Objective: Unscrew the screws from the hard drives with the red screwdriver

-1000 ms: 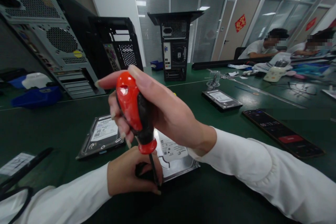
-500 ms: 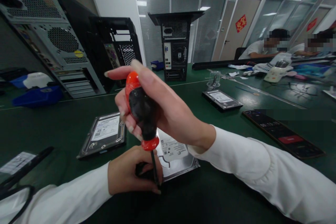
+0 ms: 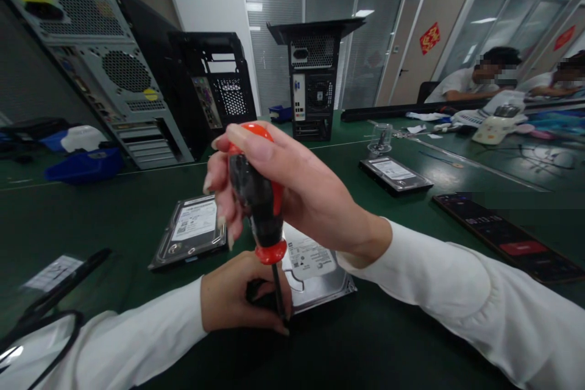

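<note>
My right hand (image 3: 297, 183) is wrapped round the red and black handle of a screwdriver (image 3: 258, 201). The screwdriver is held nearly upright, its dark shaft running down to the near left corner of a silver hard drive (image 3: 320, 286). At that corner my left hand (image 3: 244, 295) is closed, thumb and fingers on either side of the shaft's lower end and against the drive. The screwdriver's tip and whatever it touches are hidden by the left fingers. Part of the drive's white label shows below my right wrist.
Two more hard drives lie on the green table, one left (image 3: 194, 228) and one right (image 3: 395, 174). A phone (image 3: 507, 234) with a running timer is at the right. Computer cases (image 3: 137, 73) stand behind, beside a blue bin (image 3: 85, 164). People sit at the far right.
My right index finger has come down and the fingers have shifted round the screwdriver handle. The whole scene has slid slightly right in the view. My left hand stays at the drive's corner.
</note>
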A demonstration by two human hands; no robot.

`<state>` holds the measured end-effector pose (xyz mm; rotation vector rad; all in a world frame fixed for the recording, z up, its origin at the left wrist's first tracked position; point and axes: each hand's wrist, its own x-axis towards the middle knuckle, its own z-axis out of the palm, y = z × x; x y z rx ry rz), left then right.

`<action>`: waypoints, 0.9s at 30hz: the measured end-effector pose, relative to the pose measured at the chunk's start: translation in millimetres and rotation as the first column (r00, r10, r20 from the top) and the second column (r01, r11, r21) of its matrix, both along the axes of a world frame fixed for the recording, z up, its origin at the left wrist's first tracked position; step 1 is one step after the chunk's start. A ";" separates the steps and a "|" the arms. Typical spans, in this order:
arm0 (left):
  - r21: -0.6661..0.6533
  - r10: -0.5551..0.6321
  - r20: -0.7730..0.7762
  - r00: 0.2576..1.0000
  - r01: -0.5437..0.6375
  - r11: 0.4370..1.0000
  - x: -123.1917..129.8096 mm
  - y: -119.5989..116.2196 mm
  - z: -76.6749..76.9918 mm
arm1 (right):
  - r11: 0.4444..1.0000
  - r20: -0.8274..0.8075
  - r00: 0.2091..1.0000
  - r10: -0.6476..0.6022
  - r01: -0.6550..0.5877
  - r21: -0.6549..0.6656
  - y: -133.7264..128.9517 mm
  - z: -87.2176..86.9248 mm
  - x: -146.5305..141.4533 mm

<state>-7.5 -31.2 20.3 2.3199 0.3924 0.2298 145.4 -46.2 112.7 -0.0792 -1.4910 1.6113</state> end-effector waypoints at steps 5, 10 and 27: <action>-0.059 0.049 0.003 0.999 -0.049 0.997 -1.3 -0.4 -6.4 | 0.997 0.096 0.995 -0.025 0.032 -0.070 -13.5 10.2 -0.2; -0.088 0.068 -0.023 0.997 -0.070 0.994 -1.8 -1.5 -6.7 | 0.998 0.069 0.997 -0.037 0.040 -0.045 -14.3 8.7 -0.9; -0.064 0.036 0.021 0.999 -0.034 0.997 -1.4 -0.4 -4.4 | 1.000 0.008 1.000 0.026 -0.026 -0.017 -2.7 2.0 0.7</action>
